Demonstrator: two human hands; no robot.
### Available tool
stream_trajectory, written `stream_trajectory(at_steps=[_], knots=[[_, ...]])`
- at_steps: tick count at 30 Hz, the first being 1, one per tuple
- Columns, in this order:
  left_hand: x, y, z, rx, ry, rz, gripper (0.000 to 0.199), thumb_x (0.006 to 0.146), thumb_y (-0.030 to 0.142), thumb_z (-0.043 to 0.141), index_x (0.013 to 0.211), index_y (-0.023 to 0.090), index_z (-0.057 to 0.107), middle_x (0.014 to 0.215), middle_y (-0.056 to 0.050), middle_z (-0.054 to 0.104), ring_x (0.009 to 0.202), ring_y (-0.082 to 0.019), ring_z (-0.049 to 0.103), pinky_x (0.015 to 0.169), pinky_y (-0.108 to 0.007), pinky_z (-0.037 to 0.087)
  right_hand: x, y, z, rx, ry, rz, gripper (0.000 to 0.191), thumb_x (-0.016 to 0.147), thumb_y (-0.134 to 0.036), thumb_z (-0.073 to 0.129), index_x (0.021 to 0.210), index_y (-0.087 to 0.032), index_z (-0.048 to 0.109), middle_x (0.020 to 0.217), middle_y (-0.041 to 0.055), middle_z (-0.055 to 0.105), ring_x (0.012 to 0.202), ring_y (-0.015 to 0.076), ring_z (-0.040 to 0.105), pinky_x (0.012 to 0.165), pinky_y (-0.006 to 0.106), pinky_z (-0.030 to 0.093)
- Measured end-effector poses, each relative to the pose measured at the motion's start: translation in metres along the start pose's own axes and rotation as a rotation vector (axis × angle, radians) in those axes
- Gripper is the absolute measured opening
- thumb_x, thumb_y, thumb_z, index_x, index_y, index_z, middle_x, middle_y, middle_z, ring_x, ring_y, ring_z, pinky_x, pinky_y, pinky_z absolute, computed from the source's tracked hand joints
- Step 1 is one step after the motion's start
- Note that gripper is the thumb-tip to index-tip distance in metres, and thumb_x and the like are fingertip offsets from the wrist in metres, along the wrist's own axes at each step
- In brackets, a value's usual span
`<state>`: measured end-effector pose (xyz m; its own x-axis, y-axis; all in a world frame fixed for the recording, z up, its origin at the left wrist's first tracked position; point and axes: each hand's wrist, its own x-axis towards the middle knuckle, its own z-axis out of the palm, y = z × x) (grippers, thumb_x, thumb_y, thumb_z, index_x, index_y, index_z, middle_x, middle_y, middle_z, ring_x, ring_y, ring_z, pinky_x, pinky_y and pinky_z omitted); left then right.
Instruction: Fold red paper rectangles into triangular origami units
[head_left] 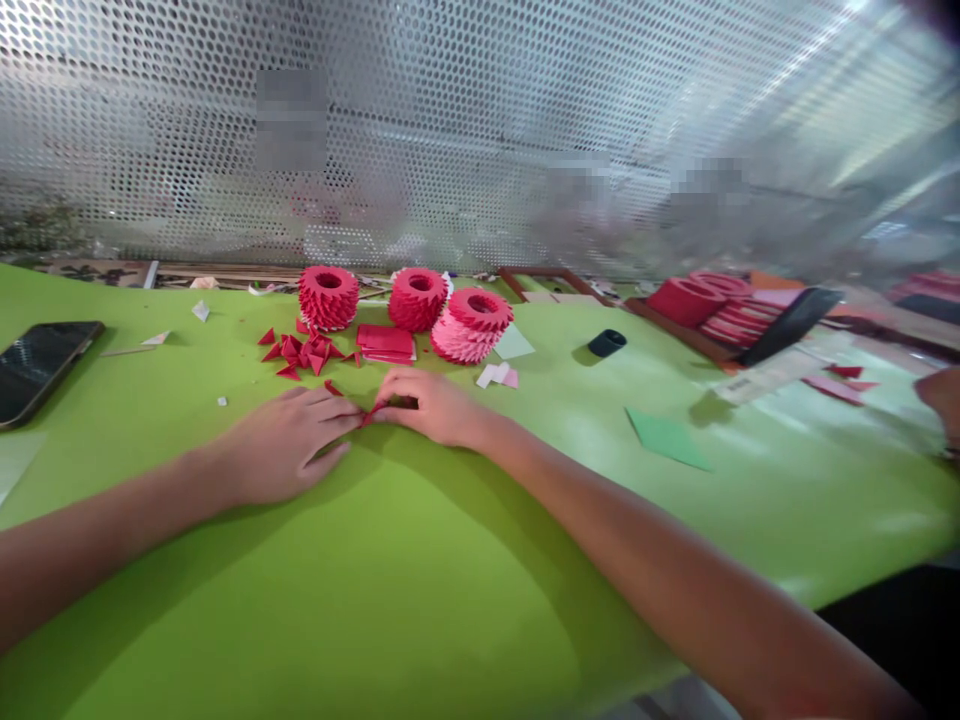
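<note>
A small red piece of folded paper (370,413) lies between my two hands on the green tabletop. My right hand (431,405) pinches it between thumb and fingers. Stretched out low over the table, my left hand (289,445) has its fingertips at the paper's left side and its thumb apart. Just beyond the left fingers is a loose heap of red folded paper triangles (304,352). Beside that heap sits a stack of red paper slips (385,343). How the held paper is folded is partly hidden by the fingers.
Behind stand red ring stacks of folded paper (328,298), one with pink lower rows (469,330). A phone (41,370) lies at left. Rightward are a black cylinder (607,343), green paper (667,440), a tray of red rolls (686,330) and another person's hand (941,400).
</note>
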<state>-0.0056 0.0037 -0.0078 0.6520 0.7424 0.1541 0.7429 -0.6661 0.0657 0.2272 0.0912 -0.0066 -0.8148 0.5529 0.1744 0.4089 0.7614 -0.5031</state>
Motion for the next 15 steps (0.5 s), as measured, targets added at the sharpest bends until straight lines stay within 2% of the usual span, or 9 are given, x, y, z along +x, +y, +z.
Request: stream_trajectory(at_steps=[5, 11, 15], knots=[[0.0001, -0.0003, 0.0002, -0.025, 0.012, 0.000, 0.040, 0.099, 0.030, 0.042, 0.131, 0.017, 0.063, 0.132, -0.011, 0.064, 0.117, -0.027, 0.059, 0.103, -0.045, 0.046, 0.0006, -0.0030, 0.0008, -0.014, 0.006, 0.014, 0.021, 0.094, -0.037, 0.061, 0.095, -0.017, 0.068, 0.116, 0.0087, 0.059, 0.093, 0.0181, 0.061, 0.088, 0.032, 0.046], [0.0002, -0.0001, 0.0012, -0.040, 0.016, -0.010, 0.041, 0.099, 0.031, 0.040, 0.130, 0.017, 0.063, 0.132, -0.011, 0.065, 0.118, -0.028, 0.061, 0.103, -0.046, 0.047, 0.0022, -0.0029, 0.0008, -0.013, -0.014, 0.001, 0.020, 0.095, -0.035, 0.060, 0.091, -0.017, 0.067, 0.113, 0.0080, 0.061, 0.093, 0.0185, 0.061, 0.087, 0.033, 0.047], [-0.0022, 0.0007, 0.0000, -0.075, 0.031, -0.085, 0.044, 0.100, 0.035, 0.039, 0.135, 0.016, 0.058, 0.131, -0.012, 0.066, 0.110, -0.027, 0.065, 0.097, -0.045, 0.053, 0.0029, -0.0020, -0.0001, 0.011, -0.020, 0.019, 0.019, 0.093, -0.036, 0.063, 0.091, -0.019, 0.068, 0.116, 0.0077, 0.062, 0.097, 0.0192, 0.062, 0.089, 0.033, 0.047]])
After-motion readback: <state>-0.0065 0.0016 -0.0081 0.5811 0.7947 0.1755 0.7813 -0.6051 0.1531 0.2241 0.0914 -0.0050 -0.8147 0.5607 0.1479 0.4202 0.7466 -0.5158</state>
